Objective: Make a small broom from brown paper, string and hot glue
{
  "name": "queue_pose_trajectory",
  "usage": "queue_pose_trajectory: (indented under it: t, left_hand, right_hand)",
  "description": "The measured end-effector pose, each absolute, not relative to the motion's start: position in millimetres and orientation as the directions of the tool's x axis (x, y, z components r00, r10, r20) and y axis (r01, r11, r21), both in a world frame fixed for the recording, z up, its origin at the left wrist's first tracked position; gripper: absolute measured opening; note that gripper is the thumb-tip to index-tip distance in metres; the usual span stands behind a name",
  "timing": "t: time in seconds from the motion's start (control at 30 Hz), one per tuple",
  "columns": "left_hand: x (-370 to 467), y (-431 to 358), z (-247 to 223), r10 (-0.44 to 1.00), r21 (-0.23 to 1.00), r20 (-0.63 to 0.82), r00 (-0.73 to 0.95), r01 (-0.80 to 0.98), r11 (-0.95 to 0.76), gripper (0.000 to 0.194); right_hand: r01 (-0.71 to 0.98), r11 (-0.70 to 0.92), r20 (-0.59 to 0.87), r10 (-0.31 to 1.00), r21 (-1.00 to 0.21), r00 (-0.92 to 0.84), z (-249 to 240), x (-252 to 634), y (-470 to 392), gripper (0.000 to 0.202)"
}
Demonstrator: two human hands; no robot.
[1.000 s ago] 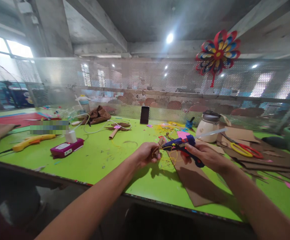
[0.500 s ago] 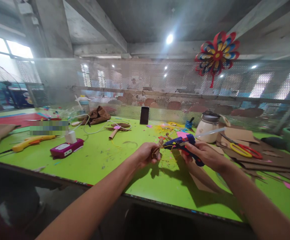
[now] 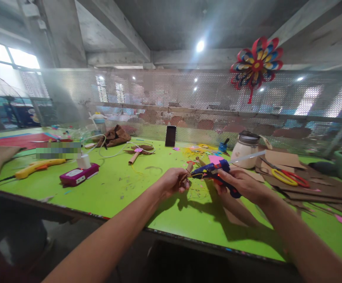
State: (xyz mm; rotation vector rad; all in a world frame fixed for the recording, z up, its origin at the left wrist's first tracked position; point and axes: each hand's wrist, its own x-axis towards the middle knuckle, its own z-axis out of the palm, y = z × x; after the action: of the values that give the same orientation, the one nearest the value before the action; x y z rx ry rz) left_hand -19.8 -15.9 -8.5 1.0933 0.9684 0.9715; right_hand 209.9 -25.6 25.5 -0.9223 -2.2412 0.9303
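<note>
My right hand is closed round the handle of a dark blue hot glue gun, with a clear glue stick poking out of its back end. My left hand pinches a small brown cardboard piece with a thin yellow string on it. The glue gun's nozzle is right at this piece; whether they touch I cannot tell. My left fingers partly cover the piece. Beyond my left wrist lies a brown rolled-paper craft with a pink patch at its middle.
A purple power strip and a yellow glue gun lie on the left of the green table. A phone leans at the back. Right of it stand a jar, yellow-red scissors and cardboard sheets.
The glue gun has tilted very slightly, its nozzle staying by the brown piece. Both hands keep almost the same place and hold.
</note>
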Motion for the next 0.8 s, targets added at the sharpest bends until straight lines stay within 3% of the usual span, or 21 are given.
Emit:
queue_pose_trajectory:
  t: [0.8]
  left_hand:
    - [-18.7, -17.6, -4.7, 0.952, 0.975, -0.152, 0.267, -0.118, 0.189, 0.024]
  right_hand:
    - [0.361, 0.476, 0.196, 0.781, -0.802, -0.593, 27.3, 208.8, -27.3, 0.057]
